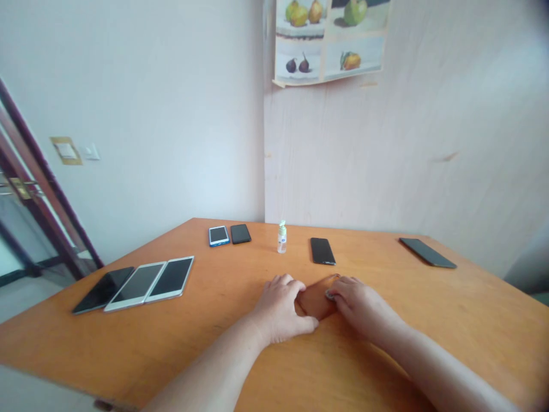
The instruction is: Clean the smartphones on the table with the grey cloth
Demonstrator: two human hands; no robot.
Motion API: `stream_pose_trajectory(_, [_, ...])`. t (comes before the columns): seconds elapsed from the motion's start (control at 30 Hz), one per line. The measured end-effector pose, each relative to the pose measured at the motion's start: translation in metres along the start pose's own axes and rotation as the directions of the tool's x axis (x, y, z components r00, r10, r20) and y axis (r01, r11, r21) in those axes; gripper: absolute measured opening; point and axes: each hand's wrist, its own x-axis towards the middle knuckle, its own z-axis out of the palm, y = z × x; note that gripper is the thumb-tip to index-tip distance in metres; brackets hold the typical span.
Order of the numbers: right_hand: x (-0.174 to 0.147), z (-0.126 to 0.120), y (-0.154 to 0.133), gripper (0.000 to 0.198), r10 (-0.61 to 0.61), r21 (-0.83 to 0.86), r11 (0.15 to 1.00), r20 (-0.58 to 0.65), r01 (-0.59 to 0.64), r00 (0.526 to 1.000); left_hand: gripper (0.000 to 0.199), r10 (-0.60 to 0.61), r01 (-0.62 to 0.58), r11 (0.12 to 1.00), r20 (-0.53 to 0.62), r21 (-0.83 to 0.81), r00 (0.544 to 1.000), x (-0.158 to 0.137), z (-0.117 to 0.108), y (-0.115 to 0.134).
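A flat phone (315, 298) with a glossy, brownish reflecting face lies on the wooden table in front of me. My left hand (283, 309) braces its left end, thumb at the near edge and fingers at the far edge. At the phone's right side, my right hand (358, 300) is closed with fingers curled down. A small greyish-white wad, like a cloth (329, 294), shows under its fingertips, against the phone's face. The right hand covers the phone's right end.
A small pump bottle (282, 239) stands beyond my hands, with a black phone (322, 251) to its right. A dark tablet (428, 253) lies far right. Several devices, including a white tablet (169, 279) and blue-edged phone (219, 236), lie left. A wall backs the table (206, 355).
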Motion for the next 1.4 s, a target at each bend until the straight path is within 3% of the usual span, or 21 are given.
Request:
stream_pose_trajectory(0.07, [0.003, 0.000, 0.022, 0.024, 0.078, -0.067, 0.995, 0.002, -0.078, 0.997, 0.057, 0.003, -0.003, 1.000, -0.005, -0.005, 1.000, -0.001, 0.001, 0.000])
stream_pose_trajectory(0.13, [0.003, 0.001, 0.027, 0.025, 0.077, -0.069, 0.995, 0.011, -0.076, 0.997, 0.061, 0.001, -0.001, 1.000, -0.011, -0.012, 1.000, -0.001, 0.003, -0.001])
stream_pose_trajectory(0.3, [-0.004, 0.004, -0.025, 0.029, -0.226, 0.136, 0.968, 0.094, 0.212, 0.970, 0.058, -0.007, 0.007, 1.000, -0.022, 0.000, 1.000, 0.000, 0.006, -0.002])
stream_pose_trajectory(0.4, [-0.005, 0.006, -0.036, 0.036, -0.297, 0.171, 0.946, 0.115, 0.276, 0.948, 0.056, -0.003, 0.003, 1.000, -0.011, 0.006, 1.000, 0.000, 0.006, -0.002])
stream_pose_trajectory(0.47, [-0.003, 0.008, -0.019, 0.038, -0.231, 0.093, 0.971, 0.117, 0.220, 0.966, 0.059, 0.004, -0.004, 1.000, -0.009, 0.002, 1.000, 0.000, 0.006, -0.002])
stream_pose_trajectory(0.57, [0.000, 0.012, 0.018, 0.042, -0.031, -0.083, 0.996, 0.060, 0.036, 0.998, 0.066, 0.006, -0.006, 1.000, -0.009, -0.006, 1.000, -0.001, 0.006, -0.003])
stream_pose_trajectory(0.63, [0.000, 0.014, 0.030, 0.043, 0.020, -0.113, 0.993, 0.023, -0.017, 1.000, 0.066, 0.009, -0.009, 1.000, -0.008, -0.007, 1.000, 0.000, 0.006, -0.003])
stream_pose_trajectory(0.9, [-0.012, 0.014, -0.027, 0.048, -0.246, 0.128, 0.966, 0.167, 0.227, 0.955, 0.063, 0.018, -0.019, 1.000, -0.055, -0.007, 0.998, 0.000, 0.008, -0.001])
stream_pose_trajectory(1.0, [-0.005, 0.020, -0.005, 0.046, -0.207, -0.014, 0.977, 0.159, 0.212, 0.965, 0.072, 0.019, -0.020, 1.000, -0.061, -0.016, 0.998, -0.001, 0.008, -0.001])
stream_pose_trajectory(1.1, [0.002, 0.027, 0.032, 0.048, -0.058, -0.206, 0.976, 0.094, 0.076, 0.994, 0.078, 0.017, -0.018, 1.000, -0.042, -0.016, 0.999, -0.001, 0.007, 0.000])
stream_pose_trajectory(1.17, [0.002, 0.028, 0.041, 0.049, -0.005, -0.225, 0.974, 0.080, 0.023, 0.997, 0.078, 0.016, -0.017, 1.000, -0.034, -0.020, 0.999, -0.001, 0.005, 0.000])
stream_pose_trajectory(1.27, [-0.004, 0.018, 0.015, 0.050, -0.044, -0.125, 0.991, 0.093, 0.055, 0.995, 0.075, 0.014, -0.015, 1.000, -0.042, -0.024, 0.999, -0.001, 0.005, 0.000])
stream_pose_trajectory(1.4, [-0.004, 0.004, -0.037, 0.050, -0.224, 0.089, 0.974, 0.196, 0.210, 0.955, 0.062, 0.013, -0.016, 0.999, -0.055, -0.039, 0.998, -0.001, 0.005, 0.001])
